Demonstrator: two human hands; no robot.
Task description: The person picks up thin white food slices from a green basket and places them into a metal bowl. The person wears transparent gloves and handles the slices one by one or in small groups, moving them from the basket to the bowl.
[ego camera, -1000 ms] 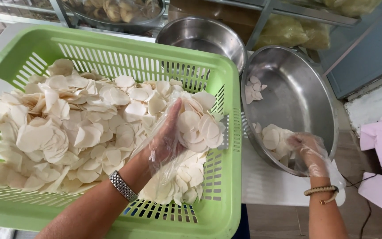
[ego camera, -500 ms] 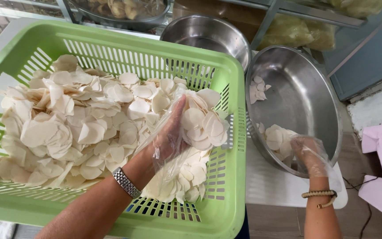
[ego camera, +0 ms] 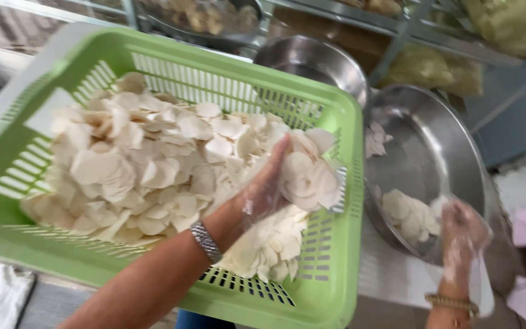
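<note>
Scooping: left hand (ego camera: 269,189) cupped round a stack of chips (ego camera: 302,176) in basket (ego camera: 342,256); right hand (ego camera: 461,234) spread over bowl (ego camera: 452,152). Next: lifting across, gently.

Both forearms are bare, with no sleeves in view. The left hand (ego camera: 269,189) wears a thin, clear plastic glove that wrinkles loosely over the fingers and ends near the wrist, where a silver metal watch band (ego camera: 206,241) with ribbed links circles the arm. The right hand (ego camera: 461,234) wears the same loose, transparent glove, cloudy and crumpled, above a gold-coloured beaded bracelet (ego camera: 452,302).
</note>
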